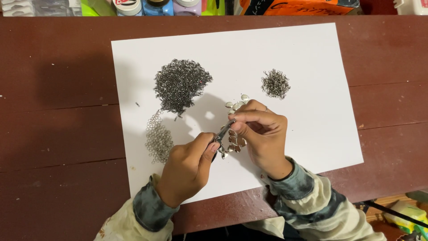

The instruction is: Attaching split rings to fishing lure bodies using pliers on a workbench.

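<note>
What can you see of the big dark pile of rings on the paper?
The big dark pile of rings is a loose, rounded heap of tiny dark grey metal-looking rings, dense in the middle and ragged at the edges, tapering to a point at its lower side. It lies on the upper left part of the white paper sheet. Neither hand touches it; a flat patch of linked lighter rings lies just below, nearly meeting it.

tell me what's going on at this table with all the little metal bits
A person works over a white sheet of paper on a dark red wooden table. The left hand grips small pliers, and the right hand pinches at their tip above a cluster of shiny metal scales. Two piles of small rings, a large dark pile and a smaller pile, and a chainmail patch lie nearby.
</note>
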